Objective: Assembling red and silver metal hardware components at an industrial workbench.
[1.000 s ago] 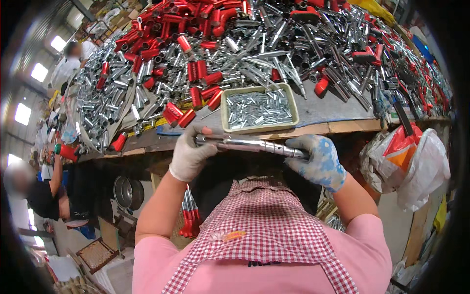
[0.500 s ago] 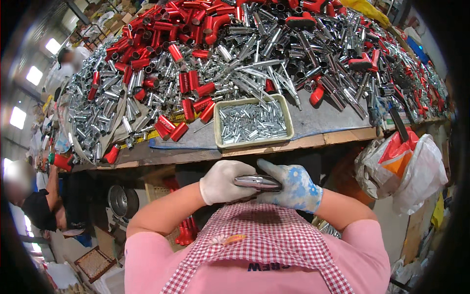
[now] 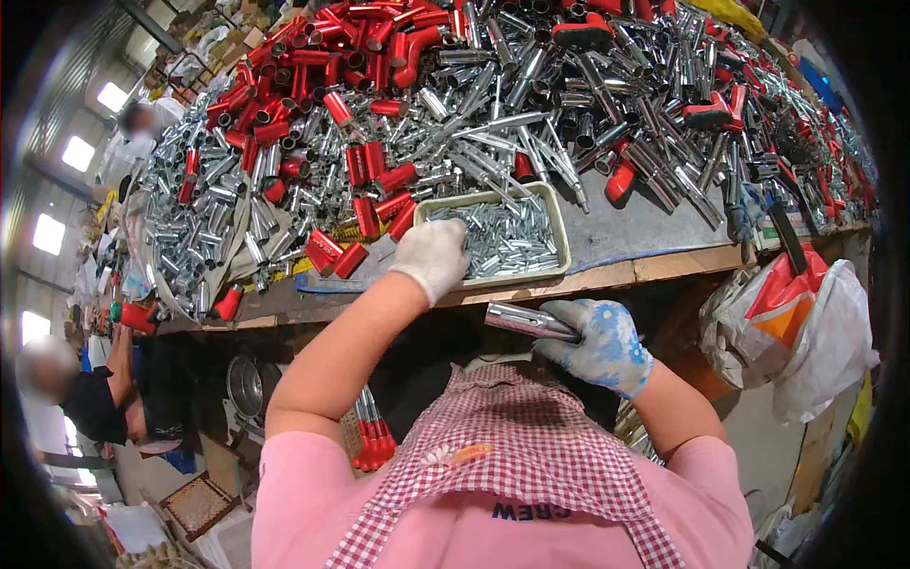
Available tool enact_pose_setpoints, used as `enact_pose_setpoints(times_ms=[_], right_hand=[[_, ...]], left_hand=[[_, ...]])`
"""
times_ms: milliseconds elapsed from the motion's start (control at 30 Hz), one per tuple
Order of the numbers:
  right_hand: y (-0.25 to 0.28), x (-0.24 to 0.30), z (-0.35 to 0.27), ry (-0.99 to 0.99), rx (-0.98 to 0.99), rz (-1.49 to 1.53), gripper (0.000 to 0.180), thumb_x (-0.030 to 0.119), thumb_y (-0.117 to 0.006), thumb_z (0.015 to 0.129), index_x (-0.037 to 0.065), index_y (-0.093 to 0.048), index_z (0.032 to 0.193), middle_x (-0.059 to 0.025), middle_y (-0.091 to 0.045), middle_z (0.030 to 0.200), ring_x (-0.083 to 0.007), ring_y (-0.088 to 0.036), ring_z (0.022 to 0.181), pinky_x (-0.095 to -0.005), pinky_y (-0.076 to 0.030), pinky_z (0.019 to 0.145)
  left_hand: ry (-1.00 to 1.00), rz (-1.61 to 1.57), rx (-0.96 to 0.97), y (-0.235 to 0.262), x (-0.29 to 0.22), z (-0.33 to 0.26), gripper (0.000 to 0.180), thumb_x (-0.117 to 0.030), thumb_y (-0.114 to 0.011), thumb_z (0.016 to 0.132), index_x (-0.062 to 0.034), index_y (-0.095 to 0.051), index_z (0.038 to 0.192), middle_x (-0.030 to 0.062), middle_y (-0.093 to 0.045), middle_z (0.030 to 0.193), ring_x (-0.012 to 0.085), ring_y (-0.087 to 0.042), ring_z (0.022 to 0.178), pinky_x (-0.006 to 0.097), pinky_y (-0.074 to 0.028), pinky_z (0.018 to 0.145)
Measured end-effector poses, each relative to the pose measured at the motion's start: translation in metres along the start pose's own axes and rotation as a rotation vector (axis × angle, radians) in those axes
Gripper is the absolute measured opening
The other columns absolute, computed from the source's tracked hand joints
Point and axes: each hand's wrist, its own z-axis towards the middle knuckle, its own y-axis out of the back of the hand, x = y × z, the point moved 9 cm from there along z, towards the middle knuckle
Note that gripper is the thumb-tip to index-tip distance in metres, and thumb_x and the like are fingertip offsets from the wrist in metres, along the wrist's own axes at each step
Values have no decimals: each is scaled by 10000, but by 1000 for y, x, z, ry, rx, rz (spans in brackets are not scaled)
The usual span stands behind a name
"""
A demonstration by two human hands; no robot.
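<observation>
My right hand [image 3: 605,343], in a white glove with a blue pattern, is wrapped round a shiny chrome metal tube [image 3: 529,321] with a slot in its side. It holds the tube in front of my apron, below the table edge. Over the left side of a cream plastic tray [image 3: 517,278] is my left hand [image 3: 434,256], in a plain white glove. Its fingers look curled together, and the fingertips are hidden among the small silver metal pins [image 3: 517,237] in the tray.
Red tubes [image 3: 379,156] and chrome tubes [image 3: 607,104] are heaped across the table. Plastic bags [image 3: 806,322] hang at its right edge. At the left, a person [image 3: 95,389] in dark clothes is nearby, and another in white [image 3: 133,142] is farther back.
My left hand has let go of the chrome tube and moved up and left to the tray. My right hand has shifted right and keeps the tube, now turned more sideways.
</observation>
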Motion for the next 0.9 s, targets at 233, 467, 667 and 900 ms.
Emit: enact_pose_setpoints(times_ms=[233, 467, 667, 900], right_hand=[[11, 13, 0, 128, -141, -195, 370, 327, -752, 738, 81, -678, 1005, -165, -663, 741, -319, -663, 692, -419, -519, 628], [7, 27, 5, 188, -146, -270, 372, 329, -744, 748, 90, -662, 1020, -136, -661, 725, -307, -661, 651, -397, -518, 572], [-8, 49, 11, 250, -109, -253, 402, 343, -758, 727, 94, -658, 1026, -134, -666, 753, -304, -662, 663, -397, -521, 580], [-22, 68, 11, 347, -59, -278, 464, 348, -759, 720, 78, -644, 1079, -109, -641, 731, -276, -645, 623, -377, -506, 544]], left_hand=[[44, -9, 80, 8, -5, 1, 279, -107, -573, 779, -54, -613, 1050, 220, -670, 958, 387, -654, 908, 481, -514, 832], [162, -1000, -156, 29, 15, -61, 185, -75, -677, 817, -9, -614, 978, 85, -678, 853, 177, -651, 779, 313, -516, 736], [-305, -1164, -314, 22, -34, -105, 59, -19, -584, 884, 3, -554, 930, 150, -646, 1043, 243, -607, 993, 336, -461, 898], [-213, -971, -537, 34, -27, -130, 71, -33, -589, 858, -5, -563, 918, 126, -638, 877, 230, -616, 758, 331, -491, 725]])
